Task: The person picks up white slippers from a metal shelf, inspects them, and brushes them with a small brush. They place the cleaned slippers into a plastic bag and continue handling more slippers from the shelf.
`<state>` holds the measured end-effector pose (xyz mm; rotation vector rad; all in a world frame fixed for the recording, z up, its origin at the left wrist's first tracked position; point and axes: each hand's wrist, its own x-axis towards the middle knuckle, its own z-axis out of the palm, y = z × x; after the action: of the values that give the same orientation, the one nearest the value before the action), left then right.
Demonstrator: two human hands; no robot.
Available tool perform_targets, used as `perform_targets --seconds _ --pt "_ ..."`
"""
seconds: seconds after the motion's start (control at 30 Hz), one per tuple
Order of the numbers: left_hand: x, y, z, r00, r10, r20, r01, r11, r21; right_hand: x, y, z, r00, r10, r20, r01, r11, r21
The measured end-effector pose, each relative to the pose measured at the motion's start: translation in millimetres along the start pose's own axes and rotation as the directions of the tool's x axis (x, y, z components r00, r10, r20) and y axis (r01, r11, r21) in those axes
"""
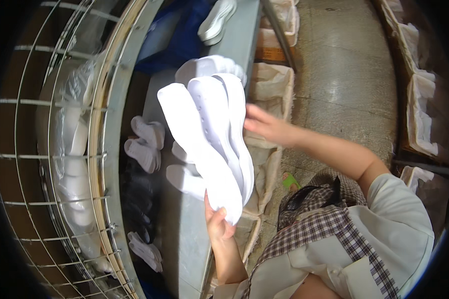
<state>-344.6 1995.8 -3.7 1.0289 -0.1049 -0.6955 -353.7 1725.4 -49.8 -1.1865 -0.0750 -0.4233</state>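
My left hand (218, 225) is closed round the near end of a small stack of white shoe soles (204, 134), thumb on top. The stack fans out a little at its far end, and a row of small marks shows on the middle sole. My right hand (268, 127), slightly blurred, is at the stack's right edge with its fingers stretched out. I cannot tell whether its fingertips touch the soles. Behind the stack, more white soles (212, 65) lie on the grey metal bench (184, 249), and other soles (184, 180) are partly hidden below it.
A wire mesh cage (55, 157) with bagged white pieces (77, 194) stands at the left. Soles (144, 144) lie beside the bench, and a pair (217, 22) at its far end near blue cloth (169, 40). White-lined crates (289, 82) flank the floor aisle (341, 74).
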Motion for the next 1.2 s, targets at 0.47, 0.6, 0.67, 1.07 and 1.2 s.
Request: perform_targets --seconds 0.47,0.6,0.67,1.07,1.2 --pt "76 -102 134 0.824 0.271 0.497 -0.507 0.744 0.436 -159 -50 -48 0.98 0.006 -0.201 0.0 1.0 0.026" --pt "84 -116 141 0.73 0.207 0.651 -0.588 0.676 0.444 -176 -59 -61 0.983 -0.022 -0.183 0.013 0.998 -0.055" --pt "81 -119 137 0.757 0.221 0.615 -0.584 0.651 0.485 -182 -63 -66 0.985 -0.03 -0.168 0.018 0.997 -0.077" --pt "75 -123 149 0.665 0.249 0.704 -0.71 0.504 0.492 -194 -60 -87 0.989 -0.044 -0.143 0.034 0.996 -0.077" --pt "76 -117 158 0.612 0.253 0.749 -0.755 0.469 0.459 -193 -56 -89 0.987 -0.082 -0.136 0.08 0.997 -0.019"
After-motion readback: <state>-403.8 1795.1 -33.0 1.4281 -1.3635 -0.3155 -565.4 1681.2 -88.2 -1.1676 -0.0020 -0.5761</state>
